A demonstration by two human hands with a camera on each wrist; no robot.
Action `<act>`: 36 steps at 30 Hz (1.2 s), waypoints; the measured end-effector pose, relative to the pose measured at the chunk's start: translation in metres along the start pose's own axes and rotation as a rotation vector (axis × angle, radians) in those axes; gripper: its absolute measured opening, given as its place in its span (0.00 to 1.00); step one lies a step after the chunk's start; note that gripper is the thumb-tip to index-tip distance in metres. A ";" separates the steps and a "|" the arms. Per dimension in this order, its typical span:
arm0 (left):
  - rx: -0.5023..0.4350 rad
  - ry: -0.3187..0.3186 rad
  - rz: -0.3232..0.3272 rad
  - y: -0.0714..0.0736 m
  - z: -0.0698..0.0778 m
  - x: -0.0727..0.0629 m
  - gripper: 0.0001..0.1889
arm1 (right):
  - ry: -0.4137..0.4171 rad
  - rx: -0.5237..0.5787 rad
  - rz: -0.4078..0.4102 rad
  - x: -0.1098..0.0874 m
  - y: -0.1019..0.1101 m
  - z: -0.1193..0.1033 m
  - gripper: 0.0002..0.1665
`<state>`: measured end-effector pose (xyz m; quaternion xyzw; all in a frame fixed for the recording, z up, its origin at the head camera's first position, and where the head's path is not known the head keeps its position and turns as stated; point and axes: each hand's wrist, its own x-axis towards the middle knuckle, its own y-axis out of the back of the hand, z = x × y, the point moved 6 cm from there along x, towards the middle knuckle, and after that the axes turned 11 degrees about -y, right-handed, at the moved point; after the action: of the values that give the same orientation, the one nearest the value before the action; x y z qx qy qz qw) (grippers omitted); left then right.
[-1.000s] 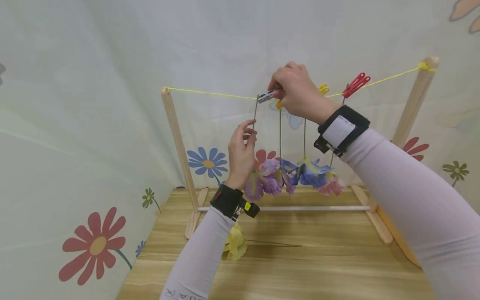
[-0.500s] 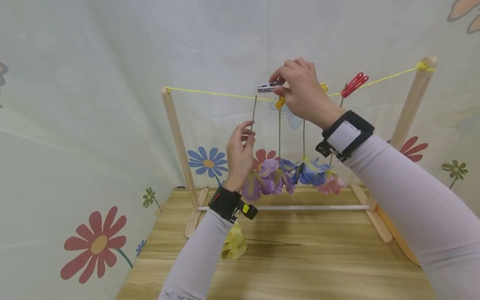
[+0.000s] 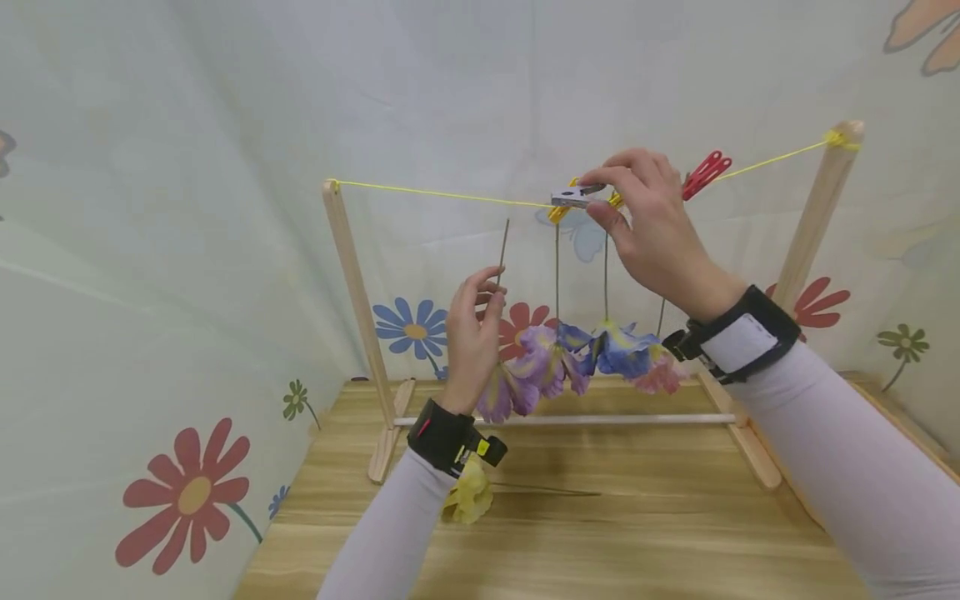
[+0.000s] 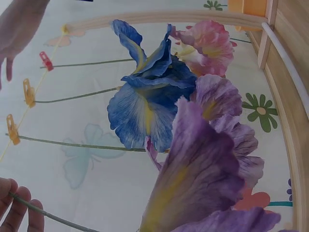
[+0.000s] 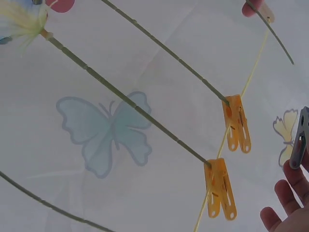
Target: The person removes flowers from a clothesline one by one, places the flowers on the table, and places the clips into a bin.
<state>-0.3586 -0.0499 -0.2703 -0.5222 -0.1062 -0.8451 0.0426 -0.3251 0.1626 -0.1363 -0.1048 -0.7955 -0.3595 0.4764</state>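
My left hand (image 3: 472,337) pinches the thin green stem (image 4: 53,215) of a purple artificial flower (image 4: 193,169), which hangs blossom down. The stem's free end points up, below the yellow line (image 3: 435,193). Between the thumb and fingers of my right hand (image 3: 656,229) is a grey clothespin (image 3: 573,197), overlapping a yellow clothespin (image 3: 557,214) in the head view. That yellow clothespin holds another purple flower (image 3: 551,358) on the line. Farther right, a second yellow clothespin (image 5: 220,188) holds a blue flower (image 4: 149,101), and a red clothespin (image 3: 707,175) a pink one (image 4: 207,46).
The line runs between a left wooden post (image 3: 360,300) and a right wooden post (image 3: 817,217). A white crossbar (image 3: 637,419) joins them low down. On the wooden table (image 3: 600,542) lies a yellow flower (image 3: 471,493) with its stem pointing right.
The grey clothespin has come away from the stem tip at the line, risen, then moved right and down with my right hand. My left hand has lowered the purple flower slightly.
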 end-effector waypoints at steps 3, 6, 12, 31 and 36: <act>-0.002 -0.011 0.007 0.002 0.003 -0.005 0.17 | -0.008 0.026 0.058 -0.014 0.012 0.006 0.17; -0.007 -0.013 0.019 0.004 0.003 -0.011 0.16 | -0.014 0.037 0.096 -0.028 0.021 0.013 0.18; -0.009 0.006 0.012 0.007 0.004 -0.026 0.16 | -0.069 0.047 0.164 -0.052 0.033 0.031 0.22; 0.099 -0.055 -0.041 0.009 0.010 -0.064 0.14 | -0.279 -0.020 0.334 -0.100 0.086 0.071 0.22; 0.113 -0.135 -0.076 0.008 0.012 -0.067 0.15 | -0.306 -0.047 0.414 -0.113 0.106 0.070 0.19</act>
<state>-0.3165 -0.0572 -0.3235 -0.5704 -0.1759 -0.8016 0.0326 -0.2599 0.3061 -0.2007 -0.3296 -0.8113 -0.2527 0.4116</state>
